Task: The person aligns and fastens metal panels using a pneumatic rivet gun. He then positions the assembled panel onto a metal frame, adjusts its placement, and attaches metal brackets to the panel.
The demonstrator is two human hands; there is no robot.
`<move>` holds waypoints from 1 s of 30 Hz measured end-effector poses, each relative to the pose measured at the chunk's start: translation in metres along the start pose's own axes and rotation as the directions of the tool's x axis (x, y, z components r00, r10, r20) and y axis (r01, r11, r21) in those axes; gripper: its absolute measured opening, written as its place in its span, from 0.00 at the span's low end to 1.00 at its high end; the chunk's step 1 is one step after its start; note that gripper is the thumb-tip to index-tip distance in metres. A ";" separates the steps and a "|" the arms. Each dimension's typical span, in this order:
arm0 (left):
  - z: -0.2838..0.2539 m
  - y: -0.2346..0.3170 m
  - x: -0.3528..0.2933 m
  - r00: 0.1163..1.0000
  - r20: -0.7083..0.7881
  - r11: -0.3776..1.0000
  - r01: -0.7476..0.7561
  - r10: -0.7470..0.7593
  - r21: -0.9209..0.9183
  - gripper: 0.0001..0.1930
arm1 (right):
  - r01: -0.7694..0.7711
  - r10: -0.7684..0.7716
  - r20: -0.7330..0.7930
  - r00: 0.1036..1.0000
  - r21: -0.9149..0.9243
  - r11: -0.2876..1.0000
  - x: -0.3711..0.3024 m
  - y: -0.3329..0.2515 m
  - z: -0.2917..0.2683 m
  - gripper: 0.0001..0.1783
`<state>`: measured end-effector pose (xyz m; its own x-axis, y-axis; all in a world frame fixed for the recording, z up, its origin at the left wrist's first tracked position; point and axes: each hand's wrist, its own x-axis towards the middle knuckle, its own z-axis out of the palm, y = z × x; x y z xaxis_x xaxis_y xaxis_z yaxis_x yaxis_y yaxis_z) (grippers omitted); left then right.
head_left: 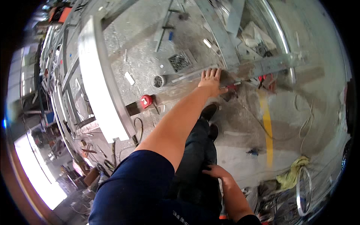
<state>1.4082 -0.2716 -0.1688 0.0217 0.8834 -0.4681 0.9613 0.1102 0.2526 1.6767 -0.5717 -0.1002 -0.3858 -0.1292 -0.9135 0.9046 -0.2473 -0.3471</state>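
Note:
My left hand point(210, 81) lies flat, fingers spread, on a long, worn metal beam point(176, 92) that runs across in front of me. Close to its thumb is a small red tool point(232, 87), partly hidden. Further left on the same beam sits a red tape measure point(146, 100). Just beyond the beam stand a round tub point(158, 81) of small fasteners and a square tray point(179, 62) full of similar pieces. My right hand point(216, 171) rests on my thigh, holding nothing visible, with its fingers stretched out and partly out of sight.
A long white metal profile point(99, 82) lies at left, its near end past the beam. Grey steel beams point(221, 35) extend away ahead. Right of my feet, a yellow line point(267, 127) and loose cables cross the floor. A yellow-green cloth point(292, 174) lies at lower right.

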 end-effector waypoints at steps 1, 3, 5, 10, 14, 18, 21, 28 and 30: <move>-0.005 -0.004 -0.008 0.994 -0.109 1.000 -0.023 0.020 -0.020 0.50 | -0.048 0.049 -0.003 0.999 0.122 0.991 -0.010 0.001 -0.019 0.36; -0.004 -0.024 -0.037 0.973 -0.231 0.983 -0.041 -0.001 -0.176 0.42 | 0.110 0.001 -0.308 0.951 0.343 0.933 -0.014 0.032 -0.026 0.27; -0.040 -0.034 -0.106 0.970 -0.052 0.913 0.202 -0.235 -0.354 0.28 | 0.107 -0.008 -0.521 0.853 0.161 0.981 -0.037 0.032 -0.037 0.26; -0.005 -0.081 -0.309 0.924 0.091 0.872 0.380 -0.371 -0.309 0.30 | 0.043 -0.008 -0.636 0.772 0.040 0.998 -0.038 0.042 -0.049 0.27; 0.060 -0.145 -0.460 0.802 0.302 0.694 0.597 -0.515 -0.402 0.27 | 0.070 -0.186 -0.623 0.760 -0.207 0.976 -0.029 -0.062 -0.056 0.32; 0.099 -0.218 -0.562 0.640 0.146 0.490 0.697 -0.755 -0.523 0.23 | 0.250 -0.396 -0.547 0.738 -0.323 0.913 0.024 -0.222 -0.037 0.38; 0.071 -0.293 -0.585 0.507 0.047 0.368 0.684 -0.861 -0.630 0.20 | 0.440 -0.573 -0.446 0.688 -0.372 0.817 0.086 -0.355 -0.011 0.39; 0.015 -0.538 -0.550 0.349 -0.305 0.415 0.304 -0.886 -0.858 0.18 | 0.369 -0.530 -0.796 0.292 -0.417 0.831 0.285 -0.628 0.052 0.43; -0.005 -0.602 -0.530 0.356 -0.151 0.241 0.224 -0.922 -0.944 0.24 | 0.221 -0.351 -0.886 0.303 -0.293 0.930 0.316 -0.660 0.067 0.43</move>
<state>0.8168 -0.8042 -0.0688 -0.9202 0.2821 -0.2716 -0.0226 0.6542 0.7560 0.9459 -0.5136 -0.1456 -0.2739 0.8987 -0.3426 0.8095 0.0231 -0.5867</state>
